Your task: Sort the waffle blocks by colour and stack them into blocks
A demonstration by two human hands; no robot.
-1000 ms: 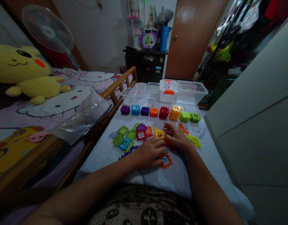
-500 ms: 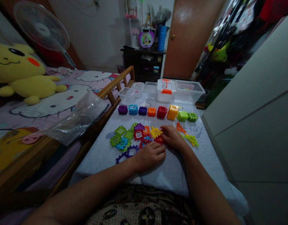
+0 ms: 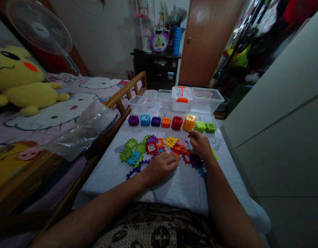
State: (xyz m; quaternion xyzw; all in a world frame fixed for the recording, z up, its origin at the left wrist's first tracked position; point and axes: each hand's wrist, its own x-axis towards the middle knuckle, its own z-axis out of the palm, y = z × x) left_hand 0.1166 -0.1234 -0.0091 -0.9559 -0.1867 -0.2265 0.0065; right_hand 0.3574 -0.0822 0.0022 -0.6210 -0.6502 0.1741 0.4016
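My left hand (image 3: 162, 166) rests palm down on the near edge of a pile of plastic interlocking tiles, fingers loosely bent, beside an orange tile (image 3: 176, 156). My right hand (image 3: 199, 144) hovers at the pile's right side, with thumb and fingers apart and a bit of orange showing between them; no grip is visible. Between the hands lie red tiles (image 3: 178, 148), and under my right wrist a purple tile (image 3: 196, 161) and a blue tile (image 3: 200, 171). To the left are a yellow tile (image 3: 171, 141), a red window tile (image 3: 151, 147), green tiles (image 3: 131, 143) and a light blue tile (image 3: 133, 158).
Beyond the pile runs a row of stacked tiles sorted by colour, from a purple stack (image 3: 133, 120) to a green stack (image 3: 210, 128). Clear plastic boxes (image 3: 207, 98) and an orange-handled box (image 3: 182, 100) stand behind. A wooden bed rail (image 3: 122, 91) borders the left side.
My right hand has moved up and to the right, off the red tiles, uncovering several tiles below its wrist. My left hand stays nearly in place. The whole view has shifted slightly.
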